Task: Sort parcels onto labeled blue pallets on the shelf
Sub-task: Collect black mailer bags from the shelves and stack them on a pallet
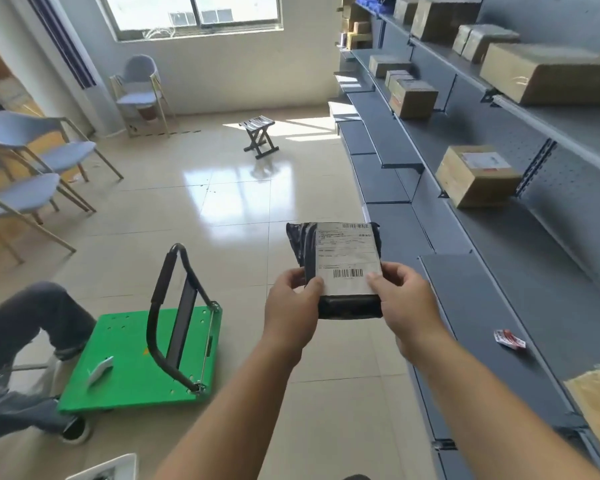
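Observation:
I hold a black plastic-wrapped parcel (340, 265) with a white barcode label in front of me, above the floor and just left of the shelf. My left hand (293, 306) grips its lower left corner, thumb on the label. My right hand (400, 294) grips its lower right corner. The grey metal shelf (492, 306) runs along the right, with brown cardboard boxes (475, 174) on several levels. Blue items (369, 1) show at the far top of the shelf; no pallet labels are readable.
A green flat trolley (132, 358) with a black folded handle stands on the floor at the lower left. Another person's legs (25, 341) are beside it. Chairs (42, 143) line the left wall, a small folding stool (258, 133) stands ahead. A small red-white packet (509, 339) lies on the shelf.

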The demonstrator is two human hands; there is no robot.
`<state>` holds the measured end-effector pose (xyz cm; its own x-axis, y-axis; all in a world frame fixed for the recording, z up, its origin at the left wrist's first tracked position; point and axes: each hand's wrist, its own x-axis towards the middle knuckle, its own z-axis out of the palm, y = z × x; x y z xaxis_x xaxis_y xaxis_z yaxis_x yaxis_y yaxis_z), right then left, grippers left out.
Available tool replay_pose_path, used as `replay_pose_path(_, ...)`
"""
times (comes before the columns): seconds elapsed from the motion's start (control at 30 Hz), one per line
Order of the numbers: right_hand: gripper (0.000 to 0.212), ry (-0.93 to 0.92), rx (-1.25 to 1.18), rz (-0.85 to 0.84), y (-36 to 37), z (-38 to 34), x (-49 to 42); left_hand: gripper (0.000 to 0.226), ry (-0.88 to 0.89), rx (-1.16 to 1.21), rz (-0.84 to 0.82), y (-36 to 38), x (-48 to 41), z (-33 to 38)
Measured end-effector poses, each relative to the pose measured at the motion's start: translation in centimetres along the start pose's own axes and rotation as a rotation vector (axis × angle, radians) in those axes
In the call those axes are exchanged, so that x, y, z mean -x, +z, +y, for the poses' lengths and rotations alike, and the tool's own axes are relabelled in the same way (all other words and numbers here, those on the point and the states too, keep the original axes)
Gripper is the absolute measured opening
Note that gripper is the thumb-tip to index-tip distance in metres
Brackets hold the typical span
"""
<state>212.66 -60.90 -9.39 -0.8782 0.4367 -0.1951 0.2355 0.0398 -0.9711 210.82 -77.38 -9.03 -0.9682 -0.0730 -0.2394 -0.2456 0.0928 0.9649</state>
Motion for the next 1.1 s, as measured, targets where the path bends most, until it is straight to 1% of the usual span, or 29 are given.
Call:
replay_pose_path(0.07,0.006,0.006,-0.002,-0.020,1.6,-0.4,-2.5,0.027,-0.005,0.009,0.014,-0.3,-2.7,0.5)
replay_pose_path(0.17,0.019,0.011,-0.003,-0.041,3.5,-1.1,-7.0,0.024,-0.004,0.010,0.039,0.1,-7.1,1.3)
replay_pose_path(0.23,0.022,0.008,-0.007,-0.056,4.6,-1.6,-10.7,0.023,-0.004,0.007,0.055,0.8,-10.5,2.0)
replay_pose_path(0.4,0.019,-0.017,-0.020,-0.103,6.4,-4.0,-21.1,0.026,0.012,0.007,0.096,3.9,-19.5,5.2)
replay_pose_path(0.5,0.016,-0.035,-0.016,-0.131,7.0,-6.4,-27.5,0.021,0.025,0.000,0.130,6.1,-25.0,8.0)
replay_pose_path(0.6,0.013,-0.059,-0.009,-0.153,7.9,-9.0,-33.5,0.022,0.053,-0.003,0.159,8.0,-30.2,10.7)
replay_pose_path(0.7,0.015,-0.065,-0.010,-0.180,9.4,-11.0,-38.9,0.018,0.055,0.010,0.182,9.1,-35.1,12.5)
replay_pose_path(0.77,0.015,-0.062,-0.011,-0.190,10.7,-11.9,-41.9,0.021,0.046,0.015,0.192,9.4,-38.1,13.5)
replay_pose_path(0.87,0.014,-0.070,-0.010,-0.198,13.3,-13.2,-46.6,0.032,0.034,0.032,0.203,9.4,-43.3,14.8)
replay_pose_path(1.1,0.015,-0.080,0.013,-0.192,21.9,-16.6,-58.6,0.036,0.039,0.077,0.177,7.5,-58.3,17.4)
